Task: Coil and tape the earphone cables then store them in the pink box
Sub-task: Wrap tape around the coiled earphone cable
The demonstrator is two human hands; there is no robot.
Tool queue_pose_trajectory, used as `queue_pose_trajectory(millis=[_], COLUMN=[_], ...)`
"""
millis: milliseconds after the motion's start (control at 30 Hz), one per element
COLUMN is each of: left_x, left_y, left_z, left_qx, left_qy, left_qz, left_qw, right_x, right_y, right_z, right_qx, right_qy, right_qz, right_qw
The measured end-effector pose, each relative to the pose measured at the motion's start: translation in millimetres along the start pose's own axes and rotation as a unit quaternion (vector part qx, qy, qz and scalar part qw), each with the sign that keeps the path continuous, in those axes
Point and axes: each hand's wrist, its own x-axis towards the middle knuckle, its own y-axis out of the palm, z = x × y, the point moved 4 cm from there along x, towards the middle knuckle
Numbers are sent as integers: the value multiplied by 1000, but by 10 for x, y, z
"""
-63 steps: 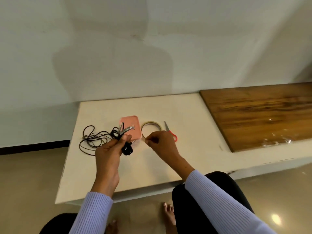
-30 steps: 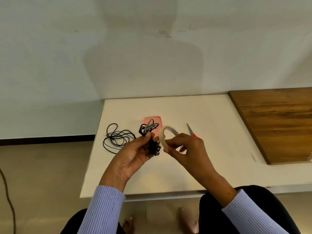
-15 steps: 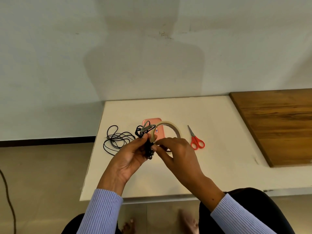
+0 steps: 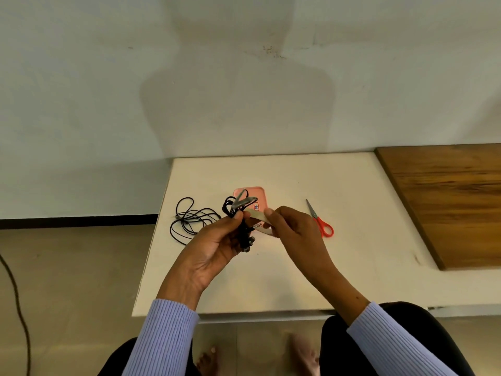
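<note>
Above a pale counter (image 4: pixel 271 280) against a white wall, left hand (image 4: pixel 214 248) pinches a coiled earphone cable (image 4: pixel 242 234); right hand (image 4: pixel 291 229) fingers pinch tape roll (image 4: pixel 257 217); pink box (image 4: pixel 257 198) behind, wood board (image 4: pixel 447 202) right

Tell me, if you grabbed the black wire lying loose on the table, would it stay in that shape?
Probably not. The loose black cable is thin and lies in uneven loops, so it likely flops and dangles when lifted. It looks light, and the crossed loops might tangle.
</note>
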Motion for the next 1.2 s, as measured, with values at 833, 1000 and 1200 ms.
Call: queue_pose_trajectory(millis=[833, 1000, 1200], left_x=[2, 1, -10], left_y=[-145, -168, -120], left_z=[-62, -73, -82], left_qx=[-4, -12, -31], left_qy=[56, 82, 99], left_qz=[-63, -67, -39], left_qw=[996, 994, 994], right_x=[34, -51, -144], right_y=[-83, 17, 198], right_z=[56, 83, 137], right_qx=[-76, -81, -184], right_qy=[-106, -140, -198], right_qz=[116, 95, -16], right_qw=[985, 982, 963])
